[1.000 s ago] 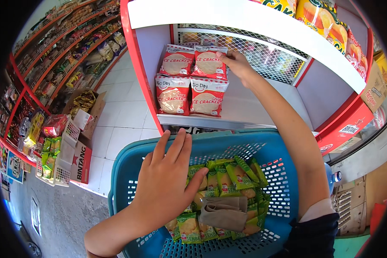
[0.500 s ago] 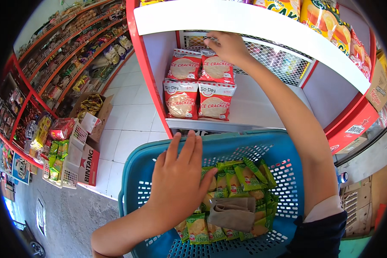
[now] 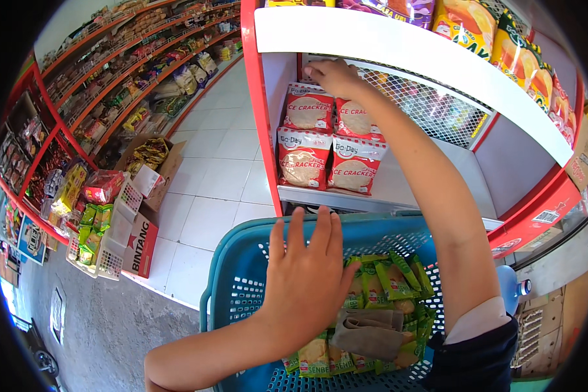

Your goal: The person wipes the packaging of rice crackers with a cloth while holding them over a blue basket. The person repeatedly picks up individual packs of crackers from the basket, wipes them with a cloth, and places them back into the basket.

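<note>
My left hand [image 3: 304, 277] lies over the far rim of a blue plastic basket [image 3: 223, 274], palm down, fingers stretched out. It holds nothing. Inside the basket are several small green cracker packets [image 3: 392, 281], with a folded grey-brown cloth [image 3: 369, 334] on top. My right arm reaches across into a display shelf [image 3: 398, 176]. There my right hand [image 3: 335, 77] is at the top of the back row of red-and-white rice cracker packs [image 3: 304, 160], fingers loosely bent and apart, nothing visible in them. These packs stand upright in two rows of two; my wrist partly covers the back right one.
A wire mesh panel [image 3: 431, 108] backs the shelf, and a curved white board [image 3: 411, 46] crosses above it. Yellow cake packs [image 3: 467, 29] stand higher up. On the left are a white crate [image 3: 101, 258], cartons [image 3: 140, 245] and long snack racks [image 3: 130, 72].
The view has swung left, so the shelf and basket appear farther right. My right hand has shifted left along the back packs, toward the left one. My left hand stays on the basket rim.
</note>
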A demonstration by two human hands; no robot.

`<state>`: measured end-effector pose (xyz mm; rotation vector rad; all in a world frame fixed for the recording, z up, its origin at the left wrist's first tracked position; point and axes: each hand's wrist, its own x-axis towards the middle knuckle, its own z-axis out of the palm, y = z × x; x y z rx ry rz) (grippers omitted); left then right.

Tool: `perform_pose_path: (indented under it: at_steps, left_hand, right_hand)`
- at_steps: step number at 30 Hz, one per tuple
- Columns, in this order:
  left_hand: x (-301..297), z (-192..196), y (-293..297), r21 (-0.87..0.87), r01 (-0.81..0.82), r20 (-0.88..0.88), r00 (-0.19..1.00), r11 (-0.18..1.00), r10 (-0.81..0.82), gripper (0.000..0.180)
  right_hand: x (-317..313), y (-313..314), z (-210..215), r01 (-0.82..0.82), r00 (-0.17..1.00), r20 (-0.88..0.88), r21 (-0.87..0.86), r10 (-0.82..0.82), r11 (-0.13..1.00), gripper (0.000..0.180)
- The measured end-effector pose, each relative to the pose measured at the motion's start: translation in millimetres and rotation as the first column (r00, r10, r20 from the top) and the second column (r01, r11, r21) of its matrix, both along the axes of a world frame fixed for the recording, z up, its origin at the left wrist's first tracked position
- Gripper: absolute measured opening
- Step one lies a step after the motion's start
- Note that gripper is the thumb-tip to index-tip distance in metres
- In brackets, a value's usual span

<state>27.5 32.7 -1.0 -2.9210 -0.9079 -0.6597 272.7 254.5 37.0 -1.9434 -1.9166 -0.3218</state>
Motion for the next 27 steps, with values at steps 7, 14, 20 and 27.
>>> perform_pose_path:
  at_steps: [7, 14, 20, 27]
  left_hand:
    - [-12.3, -17.5, 40.6, -0.006, 0.136, 0.050, 0.990, 0.991, -0.135, 0.042]
    - [-49.3, -5.3, 31.9, 0.033, 0.239, 0.014, 0.971, 0.970, -0.240, 0.031]
    - [-52.1, -0.2, 27.6, -0.002, 0.317, 0.015, 0.948, 0.949, -0.317, 0.027]
    - [-45.3, -4.0, 31.5, -0.079, 0.324, 0.144, 0.939, 0.943, -0.311, 0.027]
  right_hand:
    - [24.4, -127.8, 46.3, -0.231, 0.960, -0.162, 0.006, 0.229, 0.973, 0.043]
    - [101.4, -363.6, -14.9, 0.093, 0.908, -0.405, -0.047, -0.104, 0.995, 0.047]
    - [134.7, -657.9, -285.8, 0.466, 0.805, -0.260, -0.277, -0.533, 0.840, 0.029]
    - [-48.7, -691.9, -460.2, 0.474, -0.200, -0.616, -0.742, -0.762, 0.475, 0.026]
